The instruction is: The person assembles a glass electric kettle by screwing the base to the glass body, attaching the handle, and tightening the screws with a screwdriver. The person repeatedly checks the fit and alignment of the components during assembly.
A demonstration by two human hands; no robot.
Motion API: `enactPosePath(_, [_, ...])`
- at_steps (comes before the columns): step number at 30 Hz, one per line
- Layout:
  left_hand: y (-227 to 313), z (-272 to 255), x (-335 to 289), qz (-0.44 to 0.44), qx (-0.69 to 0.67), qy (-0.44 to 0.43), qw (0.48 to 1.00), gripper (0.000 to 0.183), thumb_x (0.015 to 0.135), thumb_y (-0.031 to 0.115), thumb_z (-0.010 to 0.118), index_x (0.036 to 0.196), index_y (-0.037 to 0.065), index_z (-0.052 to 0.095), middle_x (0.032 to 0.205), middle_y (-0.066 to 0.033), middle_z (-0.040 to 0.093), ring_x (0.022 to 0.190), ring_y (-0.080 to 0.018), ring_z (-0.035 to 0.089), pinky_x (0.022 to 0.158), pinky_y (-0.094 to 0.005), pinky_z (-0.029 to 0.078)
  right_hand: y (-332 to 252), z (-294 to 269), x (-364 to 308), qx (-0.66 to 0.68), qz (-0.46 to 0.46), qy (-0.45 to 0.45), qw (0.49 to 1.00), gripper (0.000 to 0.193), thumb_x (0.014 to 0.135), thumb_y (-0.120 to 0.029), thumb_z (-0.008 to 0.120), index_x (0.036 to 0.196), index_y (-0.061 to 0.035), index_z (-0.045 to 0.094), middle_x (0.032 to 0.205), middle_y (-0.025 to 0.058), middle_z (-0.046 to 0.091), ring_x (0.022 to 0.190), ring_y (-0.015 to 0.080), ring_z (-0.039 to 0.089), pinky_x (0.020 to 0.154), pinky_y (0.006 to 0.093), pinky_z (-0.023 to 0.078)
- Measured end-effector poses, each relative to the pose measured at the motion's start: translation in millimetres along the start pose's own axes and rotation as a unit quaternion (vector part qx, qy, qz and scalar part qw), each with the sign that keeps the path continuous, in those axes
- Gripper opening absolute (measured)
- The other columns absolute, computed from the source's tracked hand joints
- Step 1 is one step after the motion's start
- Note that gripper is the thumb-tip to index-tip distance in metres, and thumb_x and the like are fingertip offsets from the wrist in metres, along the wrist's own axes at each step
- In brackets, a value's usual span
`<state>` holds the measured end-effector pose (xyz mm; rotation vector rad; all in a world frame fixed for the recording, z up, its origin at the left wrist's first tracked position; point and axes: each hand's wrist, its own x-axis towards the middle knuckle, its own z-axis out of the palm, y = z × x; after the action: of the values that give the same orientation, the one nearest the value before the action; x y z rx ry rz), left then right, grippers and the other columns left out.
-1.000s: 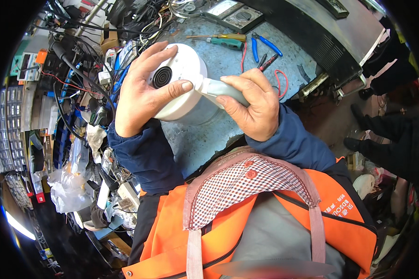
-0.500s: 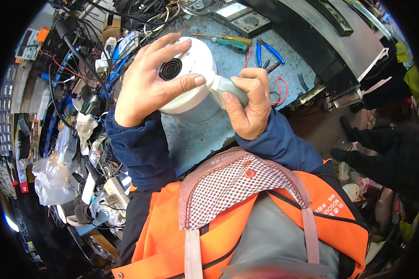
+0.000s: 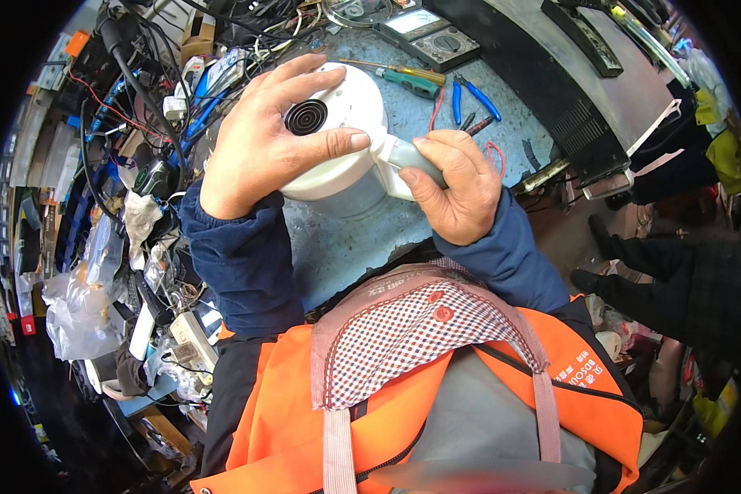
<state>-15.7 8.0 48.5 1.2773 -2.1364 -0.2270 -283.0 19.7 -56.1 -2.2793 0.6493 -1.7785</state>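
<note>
An electric kettle (image 3: 359, 103) stands upside down over the blue worktop, its white round base facing up and its see-through body below. A black ringed connector (image 3: 307, 118) shows in the base. My left hand (image 3: 247, 148) grips the base from the left, thumb on the near side and fingers spread over the far side. On the right, the fingers and thumb of my right hand (image 3: 461, 189) close around the grey-and-white handle (image 3: 405, 156). Whether the kettle's rim touches the worktop is hard to tell.
Beyond the kettle lie a green-handled screwdriver (image 3: 410, 83), blue-handled pliers (image 3: 477, 97) and a multimeter (image 3: 445, 45). A large black panel (image 3: 560, 90) borders the worktop (image 3: 329, 247) on the right. Cables, tools and plastic bags (image 3: 78, 317) crowd the left. Another person's dark-clad legs (image 3: 642, 284) show at right.
My right hand has shifted slightly right along the handle, its fingers now lying straighter over it. My left hand keeps its hold on the base. The kettle has barely moved.
</note>
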Motion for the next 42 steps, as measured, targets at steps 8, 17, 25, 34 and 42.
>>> enactPosePath(8, [-1, 2, -2, 0.020, 0.029, 0.014, 0.999, 0.079, 0.076, 0.059, 0.097, 0.137, 0.013, 0.080, 0.153, -0.0185, 0.067, 0.140, -0.0394, 0.062, 0.118, -0.0471, 0.050, -12, -8, 11, -0.066, -0.010, -0.037, 0.997, 0.032, 0.089, -0.008, 0.088, 0.114, 0.0046, 0.073, 0.103, 0.0186, 0.071, 0.073, 0.0356, 0.073, 0.063, 0.0410, 0.060])
enactPosePath(17, [-1, 4, -3, 0.034, 0.054, 0.038, 0.997, 0.076, 0.077, 0.061, 0.095, 0.135, 0.014, 0.080, 0.151, -0.0157, 0.069, 0.136, -0.0379, 0.065, 0.114, -0.0459, 0.053, -2, 15, 18, -0.035, 0.014, 0.029, 0.999, 0.010, 0.094, -0.002, 0.080, 0.099, 0.0023, 0.072, 0.084, 0.0160, 0.067, 0.064, 0.0335, 0.068, 0.056, 0.0415, 0.053])
enactPosePath(25, [-1, 6, -3, 0.039, 0.058, 0.053, 0.996, 0.077, 0.079, 0.063, 0.092, 0.133, 0.009, 0.080, 0.147, -0.0179, 0.070, 0.136, -0.0403, 0.065, 0.114, -0.0470, 0.052, 2, 23, 12, 0.076, 0.107, 0.063, 0.989, 0.017, 0.105, -0.004, 0.072, 0.090, 0.0010, 0.066, 0.078, 0.0137, 0.061, 0.063, 0.0248, 0.059, 0.059, 0.0367, 0.047])
enactPosePath(34, [10, -2, 1, 0.096, 0.168, -0.020, 0.981, 0.110, 0.068, 0.078, 0.091, 0.149, 0.006, 0.068, 0.155, -0.0257, 0.062, 0.145, -0.0457, 0.057, 0.120, -0.0512, 0.047, 12, 25, -1, 0.370, 0.333, 0.117, 0.859, 0.033, 0.116, -0.024, 0.060, 0.098, 0.0022, 0.069, 0.080, 0.0006, 0.065, 0.076, 0.0080, 0.055, 0.071, 0.0261, 0.045])
enactPosePath(42, [12, 0, -2, 0.014, 0.141, -0.036, 0.989, 0.111, 0.068, 0.070, 0.095, 0.155, 0.008, 0.065, 0.161, -0.0295, 0.055, 0.150, -0.0465, 0.053, 0.124, -0.0535, 0.044, -7, -19, -37, 0.140, 0.464, 0.017, 0.874, 0.043, 0.112, -0.038, 0.068, 0.130, 0.0013, 0.067, 0.092, 0.0106, 0.063, 0.075, 0.0190, 0.059, 0.068, 0.0340, 0.050])
